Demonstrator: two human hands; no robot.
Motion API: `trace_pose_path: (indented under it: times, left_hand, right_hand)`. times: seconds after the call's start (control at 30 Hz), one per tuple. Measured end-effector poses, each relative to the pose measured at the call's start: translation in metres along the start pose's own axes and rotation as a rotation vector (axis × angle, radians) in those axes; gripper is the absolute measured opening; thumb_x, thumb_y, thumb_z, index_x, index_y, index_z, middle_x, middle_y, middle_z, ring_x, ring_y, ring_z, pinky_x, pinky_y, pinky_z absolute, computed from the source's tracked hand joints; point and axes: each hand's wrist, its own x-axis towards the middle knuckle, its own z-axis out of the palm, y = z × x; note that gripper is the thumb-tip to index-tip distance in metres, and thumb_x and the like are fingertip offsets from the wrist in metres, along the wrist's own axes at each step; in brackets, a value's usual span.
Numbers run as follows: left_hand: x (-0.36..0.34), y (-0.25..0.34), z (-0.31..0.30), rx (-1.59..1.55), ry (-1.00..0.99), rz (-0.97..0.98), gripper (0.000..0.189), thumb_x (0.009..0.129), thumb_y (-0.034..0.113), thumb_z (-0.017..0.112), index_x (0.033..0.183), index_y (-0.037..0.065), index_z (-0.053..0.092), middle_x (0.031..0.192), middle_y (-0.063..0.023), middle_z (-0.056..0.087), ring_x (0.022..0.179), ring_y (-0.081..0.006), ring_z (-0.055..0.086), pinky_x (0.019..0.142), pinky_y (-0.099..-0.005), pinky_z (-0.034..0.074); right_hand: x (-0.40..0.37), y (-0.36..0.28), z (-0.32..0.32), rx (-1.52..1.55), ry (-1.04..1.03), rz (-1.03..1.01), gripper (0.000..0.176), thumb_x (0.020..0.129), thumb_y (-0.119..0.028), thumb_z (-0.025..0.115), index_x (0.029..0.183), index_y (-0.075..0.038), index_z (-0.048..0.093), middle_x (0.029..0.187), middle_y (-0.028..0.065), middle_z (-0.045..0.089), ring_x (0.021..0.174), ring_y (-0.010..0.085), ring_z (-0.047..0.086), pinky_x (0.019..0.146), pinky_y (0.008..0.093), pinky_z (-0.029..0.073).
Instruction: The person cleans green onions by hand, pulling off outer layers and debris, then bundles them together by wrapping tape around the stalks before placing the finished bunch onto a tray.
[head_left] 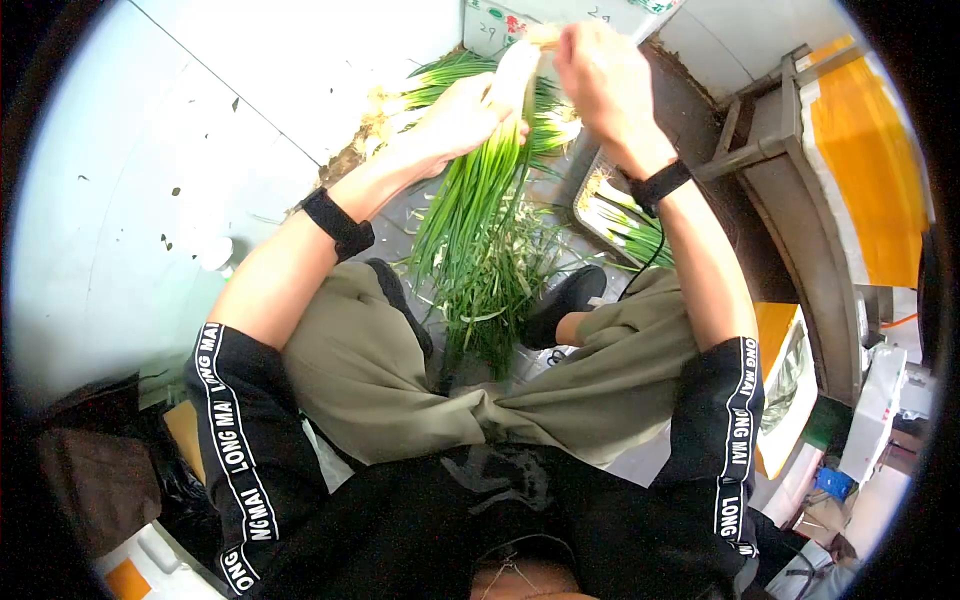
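My left hand (466, 122) is wrapped round a bunch of green onions (468, 195), just where the white stalks turn green. The root ends point up and away from me, and the long leaves hang down toward my feet. At the root end, my right hand (606, 88) has its fingers closed on the pale tips; it is slightly blurred, so exactly which strands it pinches is hidden. Below the bunch, a heap of loose green trimmings (490, 300) lies on the floor between my shoes. More green onions (440, 80) lie behind my left hand.
A tray (582, 212) of green onions sits on the floor to the right. Behind the bunch stands a white box (490, 28) with printed marks. A metal-framed table (760, 155) is on the right, and a white wall (190, 130) is on the left.
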Motion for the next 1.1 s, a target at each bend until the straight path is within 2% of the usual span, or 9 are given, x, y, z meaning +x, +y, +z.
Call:
trace_pose_path:
  times: [0.07,0.2,0.33,0.47,0.53,0.6,0.8,0.93,1.1]
  left_hand:
    - [-0.006,-0.020,-0.006,-0.014,0.008,0.019,0.026,0.101,0.023,0.051,0.115,0.001,0.054,0.098,-0.0103,0.070,0.089,-0.0166,0.067,0.081,-0.0323,0.054]
    - [-0.008,-0.019,-0.024,-0.177,-0.012,0.105,0.024,0.100,0.021,0.051,0.108,0.000,0.057,0.096,-0.0099,0.070,0.088,-0.0166,0.067,0.080,-0.0327,0.054]
    - [-0.009,-0.018,-0.034,-0.106,-0.025,0.037,0.034,0.099,0.028,0.059,0.116,-0.001,0.057,0.101,-0.0093,0.069,0.093,-0.0164,0.065,0.085,-0.0317,0.052]
    - [-0.012,-0.006,-0.031,0.013,0.000,0.050,0.042,0.097,0.029,0.063,0.124,-0.002,0.055,0.109,-0.0091,0.067,0.101,-0.0143,0.062,0.089,-0.0305,0.050]
    - [-0.020,0.004,-0.030,0.127,-0.015,0.028,0.045,0.096,0.026,0.065,0.129,-0.002,0.054,0.117,-0.0091,0.065,0.109,-0.0128,0.059,0.093,-0.0301,0.048]
    - [-0.023,0.008,-0.028,0.157,0.020,0.062,0.044,0.096,0.025,0.066,0.129,-0.002,0.054,0.118,-0.0092,0.065,0.111,-0.0132,0.059,0.095,-0.0300,0.047]
    - [-0.022,-0.002,-0.031,-0.067,0.112,0.075,0.046,0.092,0.018,0.070,0.130,-0.002,0.054,0.121,-0.0102,0.064,0.114,-0.0146,0.059,0.099,-0.0301,0.047]
    - [-0.024,-0.003,-0.034,-0.096,0.118,0.044,0.047,0.091,0.018,0.071,0.131,-0.002,0.053,0.122,-0.0112,0.064,0.113,-0.0153,0.060,0.099,-0.0302,0.047]
    - [-0.023,0.000,-0.033,-0.100,0.207,0.049,0.048,0.092,0.017,0.070,0.132,-0.003,0.054,0.121,-0.0115,0.065,0.111,-0.0150,0.061,0.099,-0.0299,0.047]
  right_hand:
    - [0.002,0.027,-0.012,-0.150,-0.038,0.253,0.012,0.088,-0.016,0.068,0.090,-0.004,0.064,0.083,0.0118,0.069,0.073,0.0289,0.068,0.066,0.0377,0.054]
    - [-0.019,0.055,-0.023,0.155,0.058,0.350,0.019,0.090,-0.027,0.067,0.096,-0.008,0.069,0.086,0.0100,0.073,0.077,0.0279,0.072,0.067,0.0386,0.056]
    - [-0.044,0.025,-0.007,0.409,-0.595,0.347,0.024,0.083,-0.024,0.073,0.097,-0.007,0.065,0.080,0.0102,0.069,0.079,0.0291,0.069,0.072,0.0409,0.055]
    - [-0.069,-0.008,0.002,0.380,-0.643,0.134,0.027,0.082,-0.025,0.074,0.090,-0.005,0.059,0.078,0.0124,0.067,0.075,0.0313,0.067,0.068,0.0413,0.053]
    - [-0.074,-0.016,0.007,0.333,-0.915,0.162,0.013,0.082,-0.017,0.069,0.086,-0.007,0.062,0.082,0.0135,0.069,0.079,0.0333,0.068,0.070,0.0430,0.054]
    - [-0.090,-0.014,0.015,0.534,-0.911,0.109,0.011,0.082,-0.015,0.066,0.090,-0.007,0.066,0.083,0.0132,0.070,0.080,0.0330,0.069,0.072,0.0429,0.055]
    - [-0.085,-0.013,0.002,0.460,-1.024,0.004,0.018,0.081,-0.014,0.065,0.097,-0.008,0.070,0.082,0.0131,0.070,0.081,0.0325,0.070,0.075,0.0428,0.056]
    - [-0.078,-0.003,0.006,0.523,-0.658,0.120,0.014,0.081,-0.013,0.062,0.090,-0.006,0.071,0.082,0.0147,0.070,0.080,0.0353,0.068,0.074,0.0448,0.055]
    - [-0.071,-0.001,0.001,0.593,-0.691,0.152,0.017,0.081,-0.015,0.064,0.095,-0.007,0.069,0.085,0.0129,0.069,0.082,0.0335,0.068,0.074,0.0438,0.055]
